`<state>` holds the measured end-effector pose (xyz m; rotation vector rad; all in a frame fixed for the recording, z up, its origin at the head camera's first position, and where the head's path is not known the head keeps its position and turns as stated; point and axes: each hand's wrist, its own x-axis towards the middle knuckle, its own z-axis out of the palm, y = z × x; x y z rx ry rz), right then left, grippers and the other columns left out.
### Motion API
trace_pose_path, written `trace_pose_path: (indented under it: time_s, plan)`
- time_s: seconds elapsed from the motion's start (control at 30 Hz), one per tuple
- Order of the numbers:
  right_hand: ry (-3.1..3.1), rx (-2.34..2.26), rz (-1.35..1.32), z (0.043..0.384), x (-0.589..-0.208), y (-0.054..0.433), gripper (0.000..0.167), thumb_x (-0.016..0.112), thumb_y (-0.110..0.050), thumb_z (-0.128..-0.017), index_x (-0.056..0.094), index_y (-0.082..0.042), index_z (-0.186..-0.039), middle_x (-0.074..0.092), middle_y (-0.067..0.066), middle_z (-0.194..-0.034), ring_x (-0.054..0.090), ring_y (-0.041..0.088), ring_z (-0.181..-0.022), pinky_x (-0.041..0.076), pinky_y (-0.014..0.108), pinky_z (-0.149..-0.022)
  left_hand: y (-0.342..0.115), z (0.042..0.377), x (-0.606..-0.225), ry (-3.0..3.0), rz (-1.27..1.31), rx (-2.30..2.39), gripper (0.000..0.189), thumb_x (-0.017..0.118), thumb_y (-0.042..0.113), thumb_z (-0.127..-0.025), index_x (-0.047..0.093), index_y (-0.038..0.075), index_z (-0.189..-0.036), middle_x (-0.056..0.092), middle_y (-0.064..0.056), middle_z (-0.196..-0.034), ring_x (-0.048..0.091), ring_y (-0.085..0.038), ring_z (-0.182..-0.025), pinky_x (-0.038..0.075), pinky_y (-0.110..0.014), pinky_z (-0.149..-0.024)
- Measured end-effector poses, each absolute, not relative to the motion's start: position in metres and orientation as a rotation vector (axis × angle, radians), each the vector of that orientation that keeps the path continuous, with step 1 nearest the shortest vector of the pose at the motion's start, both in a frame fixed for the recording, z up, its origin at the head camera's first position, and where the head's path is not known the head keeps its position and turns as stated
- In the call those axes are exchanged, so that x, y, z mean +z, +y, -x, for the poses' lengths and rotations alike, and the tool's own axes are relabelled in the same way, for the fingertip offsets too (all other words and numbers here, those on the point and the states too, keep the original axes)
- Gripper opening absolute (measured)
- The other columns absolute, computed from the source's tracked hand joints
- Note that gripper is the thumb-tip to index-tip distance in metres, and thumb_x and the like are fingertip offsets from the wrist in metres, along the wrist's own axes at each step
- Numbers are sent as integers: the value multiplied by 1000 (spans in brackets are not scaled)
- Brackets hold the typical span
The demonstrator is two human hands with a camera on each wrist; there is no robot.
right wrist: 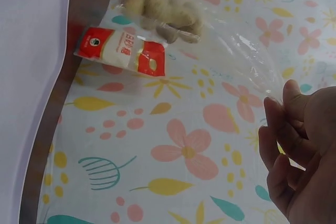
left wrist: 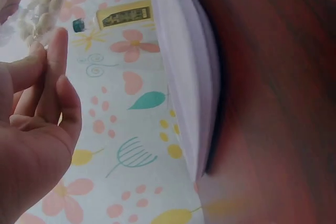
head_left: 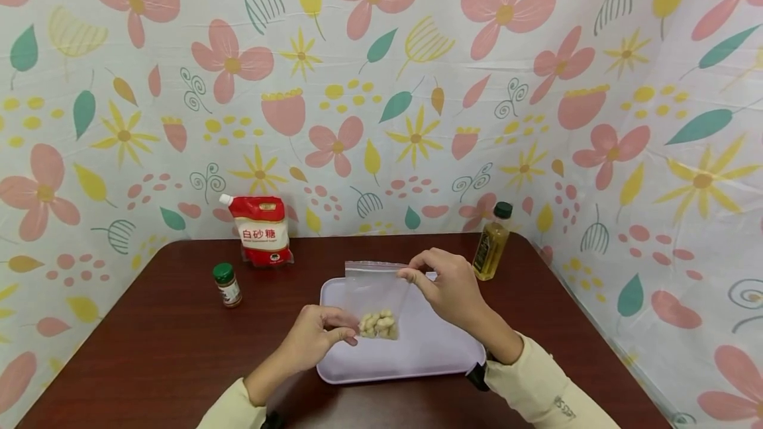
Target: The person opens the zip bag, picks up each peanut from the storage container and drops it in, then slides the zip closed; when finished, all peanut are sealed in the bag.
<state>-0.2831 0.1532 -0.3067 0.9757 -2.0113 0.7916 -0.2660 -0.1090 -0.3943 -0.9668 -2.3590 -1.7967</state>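
Observation:
A clear zip-lock bag (head_left: 378, 286) is held up above a pale purple tray (head_left: 417, 359). Several peanuts in their shells (head_left: 380, 324) lie gathered in its bottom. My left hand (head_left: 316, 339) pinches the bag's lower left corner between thumb and fingers, beside the peanuts (left wrist: 44, 17). At the upper right corner, by the zip edge, my right hand (head_left: 447, 290) pinches the plastic. In the right wrist view the bag (right wrist: 236, 51) stretches from the right fingertips to the peanuts (right wrist: 163, 9). Whether the zip is sealed cannot be made out.
A red and white sugar pouch (head_left: 262, 230) stands at the back left of the dark wooden table (head_left: 167, 343). In front of it is a small green-capped spice jar (head_left: 228, 285). An oil bottle (head_left: 491, 241) stands at the back right. A flowered cloth (head_left: 369, 85) hangs behind.

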Motion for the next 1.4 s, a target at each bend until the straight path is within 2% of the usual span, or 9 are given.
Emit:
trace_pose_path:
  time_s: [0.13, 0.3, 0.37, 0.47, 0.63, 0.7, 0.93, 1.2, 1.4]
  plan:
    - [-2025, 868, -971, 283, -310, 157, 17, 82, -9, -76, 67, -17, -80, 64, -10, -72, 58, 4, -63, 46, 24, -56, -113, 265, -393, -2375, 925, -1730, 10, 72, 2, -87, 76, 0, -96, 75, -10, -90, 72, -15, -68, 56, -28, -70]
    - [-2130, 926, -970, 284, -315, 155, 14, 80, -13, -82, 68, -19, -82, 65, -12, -73, 51, 0, -59, 39, 22, -50, -125, 265, -392, -2488, 880, -1675, 11, 72, 4, -88, 75, 1, -98, 75, -7, -88, 71, -12, -68, 55, -26, -69]
    - [-2176, 934, -981, 285, -316, 152, 11, 78, -15, -84, 67, -20, -82, 65, -13, -74, 47, -1, -57, 37, 21, -48, -130, 265, -391, -2543, 876, -1615, 17, 74, 9, -88, 74, 3, -104, 76, -5, -90, 71, -13, -74, 55, -28, -68]
    - [-2229, 923, -1008, 286, -314, 143, 9, 76, -19, -87, 68, -19, -84, 66, -12, -74, 45, 0, -54, 37, 21, -47, -135, 267, -389, -2582, 835, -1520, 34, 78, 15, -86, 68, 7, -117, 75, -5, -102, 71, -19, -90, 54, -37, -77]
    - [-2281, 886, -1100, 288, -311, 124, 7, 73, -21, -89, 68, -17, -87, 67, -11, -76, 53, 1, -58, 41, 21, -48, -138, 268, -381, -2491, 666, -1508, 43, 79, 18, -85, 62, 13, -125, 71, -5, -113, 66, -29, -105, 50, -45, -83]
    - [-2297, 888, -1134, 289, -311, 116, 7, 72, -22, -90, 68, -17, -87, 67, -10, -76, 56, 2, -60, 43, 20, -51, -140, 268, -376, -2398, 616, -1537, 36, 76, 18, -88, 64, 13, -122, 72, -3, -110, 66, -27, -102, 51, -41, -80]
    - [-2297, 1042, -1289, 295, -313, 95, 7, 69, -16, -92, 67, -10, -89, 68, -1, -78, 62, 7, -60, 50, 19, -58, -150, 262, -361, -2149, 553, -1574, 7, 73, 10, -89, 75, 6, -94, 75, -4, -85, 68, -14, -72, 53, -25, -63]
    - [-2380, 1276, -1351, 297, -320, 79, 6, 72, -9, -89, 69, -7, -93, 71, 1, -82, 62, 3, -67, 51, 22, -53, -169, 257, -356, -2199, 553, -1346, 5, 73, 5, -87, 72, 9, -89, 74, 2, -81, 68, -7, -71, 49, -22, -58]
    - [-2375, 1210, -1384, 298, -336, 58, 4, 73, -11, -90, 72, -10, -86, 71, -2, -77, 60, -2, -67, 51, 20, -62, -188, 251, -359, -2396, 468, -1289, 4, 71, 12, -90, 70, 8, -88, 71, 8, -77, 64, -6, -72, 48, -26, -64]
